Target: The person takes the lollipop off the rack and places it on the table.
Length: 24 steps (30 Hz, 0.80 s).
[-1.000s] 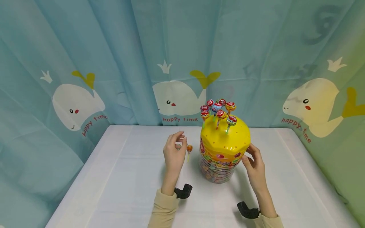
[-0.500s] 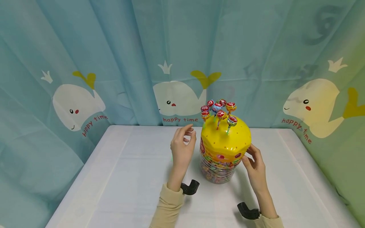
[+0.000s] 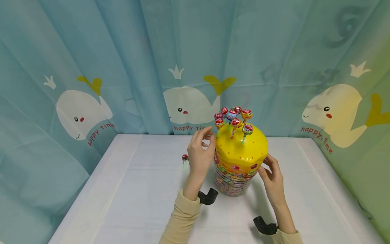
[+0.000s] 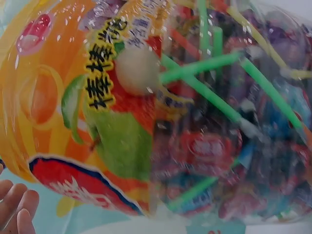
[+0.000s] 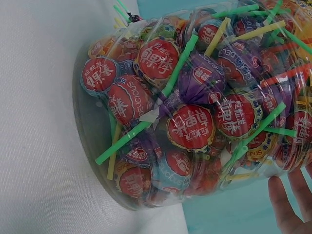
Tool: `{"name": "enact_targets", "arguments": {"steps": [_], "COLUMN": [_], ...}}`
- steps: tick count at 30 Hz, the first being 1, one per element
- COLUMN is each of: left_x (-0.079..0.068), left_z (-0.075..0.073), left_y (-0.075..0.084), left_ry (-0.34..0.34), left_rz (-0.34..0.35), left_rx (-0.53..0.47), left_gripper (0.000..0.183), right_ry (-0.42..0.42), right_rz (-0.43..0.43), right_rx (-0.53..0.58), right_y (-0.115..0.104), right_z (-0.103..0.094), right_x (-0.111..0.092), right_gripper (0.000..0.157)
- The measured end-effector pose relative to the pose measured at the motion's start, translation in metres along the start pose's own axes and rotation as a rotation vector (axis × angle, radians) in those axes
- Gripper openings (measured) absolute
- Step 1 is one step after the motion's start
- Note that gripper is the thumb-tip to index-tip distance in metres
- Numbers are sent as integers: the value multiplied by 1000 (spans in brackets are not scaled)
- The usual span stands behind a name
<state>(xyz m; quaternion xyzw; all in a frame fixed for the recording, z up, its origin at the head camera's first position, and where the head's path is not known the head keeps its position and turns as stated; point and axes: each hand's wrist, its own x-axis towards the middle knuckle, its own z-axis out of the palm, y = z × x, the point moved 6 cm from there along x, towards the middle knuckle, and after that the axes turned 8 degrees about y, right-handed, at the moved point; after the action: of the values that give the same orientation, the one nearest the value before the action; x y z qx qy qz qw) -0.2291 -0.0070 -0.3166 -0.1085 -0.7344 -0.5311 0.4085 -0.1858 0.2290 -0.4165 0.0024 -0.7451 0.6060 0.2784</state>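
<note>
A clear candy jar (image 3: 233,184) full of wrapped lollipops stands upright on the table, under a faceted yellow lid (image 3: 243,145) with small holes. Several lollipops (image 3: 232,116) stand upright in the lid. My right hand (image 3: 272,179) holds the jar from the right, thumb on the near side, its fingers (image 5: 280,200) reaching round the wall. Beside the lid's left edge is my left hand (image 3: 201,152), fingers loosely bent, with nothing visible between them; contact with the lid cannot be told. The left wrist view shows its fingertips (image 4: 19,207) close to the label (image 4: 87,190).
A dark-red lollipop (image 3: 185,158) lies on the white table (image 3: 137,189) left of my left hand, with part of another beside it. Behind hangs a blue curtain (image 3: 137,51) printed with whales. Both wrists carry black camera mounts (image 3: 208,196).
My left hand has moved right and up from the loose lollipops to the lid's left edge. It now covers where the orange lollipop lay. The right hand and jar have stayed put.
</note>
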Motion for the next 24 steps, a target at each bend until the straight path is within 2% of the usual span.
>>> {"name": "enact_targets", "arguments": {"steps": [12, 24], "left_x": [4, 5], "left_z": [5, 7], "left_y": [10, 11], "left_ry": [7, 30], "left_rz": [28, 69], "left_rx": [-56, -96], "left_gripper": [23, 26], "right_ry": [1, 4], "right_rz": [-6, 5], "right_rx": [5, -4], "right_y": [-1, 1], "right_z": [0, -1], "right_x": [0, 1], "right_gripper": [48, 48]}}
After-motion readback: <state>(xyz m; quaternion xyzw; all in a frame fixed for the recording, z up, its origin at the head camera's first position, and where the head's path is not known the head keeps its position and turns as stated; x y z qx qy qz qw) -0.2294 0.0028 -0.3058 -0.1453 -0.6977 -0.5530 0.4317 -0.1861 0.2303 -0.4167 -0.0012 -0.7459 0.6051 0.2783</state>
